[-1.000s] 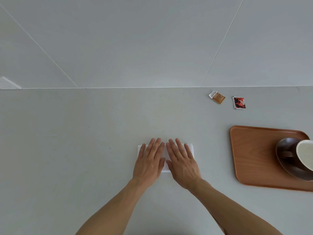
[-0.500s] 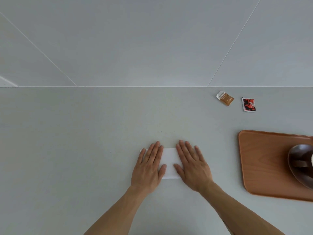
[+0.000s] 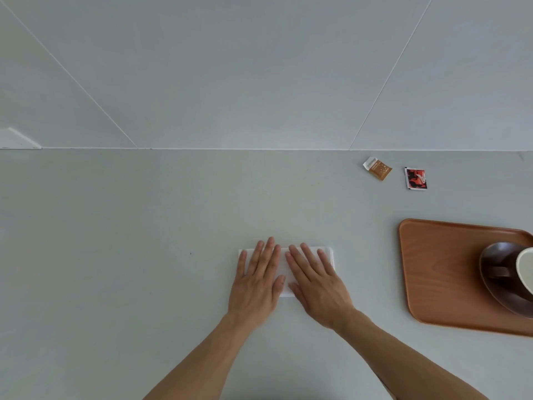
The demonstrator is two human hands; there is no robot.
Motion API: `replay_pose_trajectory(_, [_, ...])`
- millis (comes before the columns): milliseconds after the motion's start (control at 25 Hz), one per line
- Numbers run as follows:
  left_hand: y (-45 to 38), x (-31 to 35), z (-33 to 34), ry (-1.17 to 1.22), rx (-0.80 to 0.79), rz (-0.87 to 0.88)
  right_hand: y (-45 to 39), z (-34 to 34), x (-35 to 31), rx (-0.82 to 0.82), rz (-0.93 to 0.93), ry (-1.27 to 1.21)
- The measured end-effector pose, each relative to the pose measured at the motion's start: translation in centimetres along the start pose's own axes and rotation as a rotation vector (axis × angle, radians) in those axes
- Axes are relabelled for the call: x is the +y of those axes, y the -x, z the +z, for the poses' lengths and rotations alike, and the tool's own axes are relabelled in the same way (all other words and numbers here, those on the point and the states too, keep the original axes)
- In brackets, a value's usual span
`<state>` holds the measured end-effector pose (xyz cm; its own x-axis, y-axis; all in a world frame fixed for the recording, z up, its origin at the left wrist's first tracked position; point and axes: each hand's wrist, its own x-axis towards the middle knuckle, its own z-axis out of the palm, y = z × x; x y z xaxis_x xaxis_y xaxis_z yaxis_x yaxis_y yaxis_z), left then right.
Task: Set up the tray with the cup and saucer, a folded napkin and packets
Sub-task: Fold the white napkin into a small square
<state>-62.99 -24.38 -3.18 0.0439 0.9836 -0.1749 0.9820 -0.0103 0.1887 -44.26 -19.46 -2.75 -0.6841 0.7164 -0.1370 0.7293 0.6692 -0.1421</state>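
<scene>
Left hand [image 3: 256, 281] and right hand [image 3: 315, 282]: both spread flat, palms down, side by side, pressing the white napkin [image 3: 285, 272] against the counter [image 3: 144, 255]; neither grips anything. Napkin lies mid-counter, nearer the front edge, long axis left to right, ends showing past each hand. Tray [image 3: 438, 272] lies to the right, apart from the napkin; right hand is the nearer. Cup [image 3: 525, 269] sits on saucer [image 3: 496, 272] at the tray's right end; its left end is bare. Brown packet [image 3: 377, 168] and red packet [image 3: 416, 179] lie near the counter's back edge, behind the tray. Judgement: napkin transfer goes rightward.
</scene>
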Motion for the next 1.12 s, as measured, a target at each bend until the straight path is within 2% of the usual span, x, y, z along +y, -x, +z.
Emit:
replay_pose_trajectory(120, [0.0, 1.6, 0.8, -0.015, -0.021, -0.016, 0.2, 0.6, -0.8, -0.031, 0.09, -0.02])
replay_pose_trajectory(280, [0.8, -1.5, 0.9, -0.004, -0.004, -0.061, 1.5, 0.7, 2.0, -0.042, 0.27, -0.022])
replay_pose_trajectory(560, [1.0, -3.8, 0.1, 0.016, -0.097, -0.076, 1.9, 1.0, 2.9, -0.106, 0.31, -0.081])
replay_pose_trajectory(680, [0.1, -5.1, -1.3, 0.127, -0.071, -0.14, 3.2, 0.8, 3.6, -0.082, 0.368, -0.132])
replay_pose_trajectory(760, [-1.1, -5.6, -2.7, 0.09, -0.074, -0.183, 4.6, 0.9, 3.6, -0.082, 0.408, -0.138])
replay_pose_trajectory(920, [-3.7, -5.2, -4.7, 0.1, -0.252, -0.285, 6.5, 0.9, 3.0, -0.12, 0.455, -0.149])
replay_pose_trajectory(1120, [-4.4, -4.7, -5.3, 0.112, -0.401, -0.441, 7.6, 1.0, 1.8, -0.128, 0.481, -0.152])
